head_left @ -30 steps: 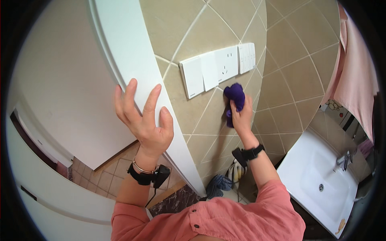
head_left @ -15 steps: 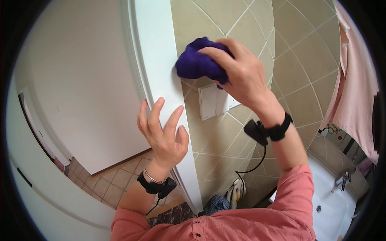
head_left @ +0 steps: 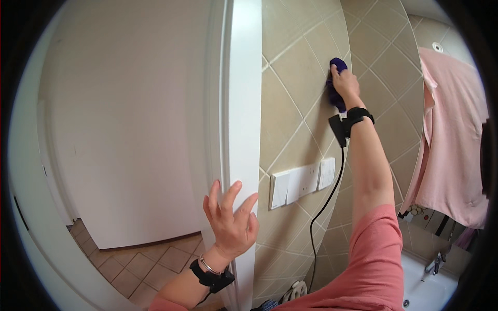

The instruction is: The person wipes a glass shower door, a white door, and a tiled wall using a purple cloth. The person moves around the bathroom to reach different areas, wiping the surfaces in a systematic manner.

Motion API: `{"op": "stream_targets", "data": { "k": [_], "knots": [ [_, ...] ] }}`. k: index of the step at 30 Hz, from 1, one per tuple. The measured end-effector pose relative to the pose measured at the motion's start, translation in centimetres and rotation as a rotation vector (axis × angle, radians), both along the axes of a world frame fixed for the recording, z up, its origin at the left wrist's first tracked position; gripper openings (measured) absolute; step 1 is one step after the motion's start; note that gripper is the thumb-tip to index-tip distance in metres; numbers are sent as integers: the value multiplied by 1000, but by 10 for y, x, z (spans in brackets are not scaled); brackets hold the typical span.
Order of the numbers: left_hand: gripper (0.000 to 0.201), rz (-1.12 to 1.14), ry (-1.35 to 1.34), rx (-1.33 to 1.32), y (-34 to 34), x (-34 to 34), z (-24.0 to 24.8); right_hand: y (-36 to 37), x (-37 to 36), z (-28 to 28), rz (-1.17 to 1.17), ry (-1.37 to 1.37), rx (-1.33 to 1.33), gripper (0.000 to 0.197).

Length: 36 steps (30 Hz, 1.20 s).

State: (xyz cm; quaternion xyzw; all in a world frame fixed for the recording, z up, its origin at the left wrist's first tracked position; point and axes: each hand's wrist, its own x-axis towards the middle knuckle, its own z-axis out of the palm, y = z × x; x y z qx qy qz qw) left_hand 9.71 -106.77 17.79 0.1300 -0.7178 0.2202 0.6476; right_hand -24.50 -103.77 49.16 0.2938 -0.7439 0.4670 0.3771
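With the arm stretched up and forward, my right hand [head_left: 346,84] presses a dark purple cloth [head_left: 336,96] against the beige tiled wall [head_left: 285,111], near the corner. Its fingers are closed over the cloth, which hangs a little below the hand. My left hand [head_left: 231,220] rests on the white door frame [head_left: 244,119], fingers spread and holding nothing. Between the hands, lower on the wall, runs a row of white switches and sockets [head_left: 302,181]. A black device [head_left: 340,129] with a cable is strapped to my right wrist, and another [head_left: 215,280] to my left.
On the left stands a white door [head_left: 135,129] above a tiled floor [head_left: 155,267]. A pink towel [head_left: 454,140] hangs at the right, over a white washbasin [head_left: 423,282] with a metal tap [head_left: 434,263]. The black cable [head_left: 313,233] dangles along the wall.
My right hand has carried the purple cloth from beside the door frame, just above the switches, farther right and up the wall to near the corner. My left hand stays on the frame.
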Motion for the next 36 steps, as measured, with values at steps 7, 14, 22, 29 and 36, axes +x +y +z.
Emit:
{"op": "stream_targets", "data": {
  "k": [7, 14, 22, 29, 36],
  "knots": [
    [42, -69, 10, 17, -2, -12, 0, -2, 139, 8, 307, 623, -217, 50],
    [39, -16, -29, 15, -1, 4, 1, 0, 106, -60, 427, 872, -119, 42],
    [37, -23, -45, 24, -2, 1, 1, -1, -55, -67, 52, 147, -59, 56],
    [35, -58, -22, 14, -4, -5, 1, 12, -103, -137, -22, -29, 108, 55],
    [33, -53, -20, 4, -4, -9, 2, 11, 50, -154, 93, 62, 178, 47]
  ]
}}
